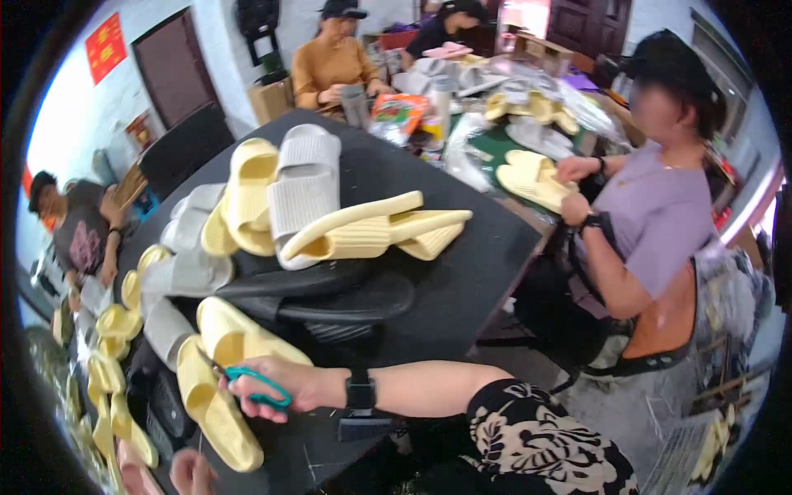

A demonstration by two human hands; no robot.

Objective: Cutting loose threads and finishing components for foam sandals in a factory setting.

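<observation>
My right hand (289,383) is closed around teal-handled scissors (284,401), their blades over a yellow slide slipper (194,375) near the table's front left edge. That slipper lies beside another yellow slipper (227,326), which is partly behind my hand. At the lower edge, my left hand (191,473) is closed with fingers curled, close to the toe end of the nearer slipper. A thin pale line rises by its fingers; what they hold, if anything, is too small to make out.
Grey slippers (305,165), more yellow slippers (252,186) and black slippers (355,301) lie on the black table (487,247). On the right, a seated person (660,214) handles a yellow slipper (528,177). Other people sit farther back. More slippers line the left side.
</observation>
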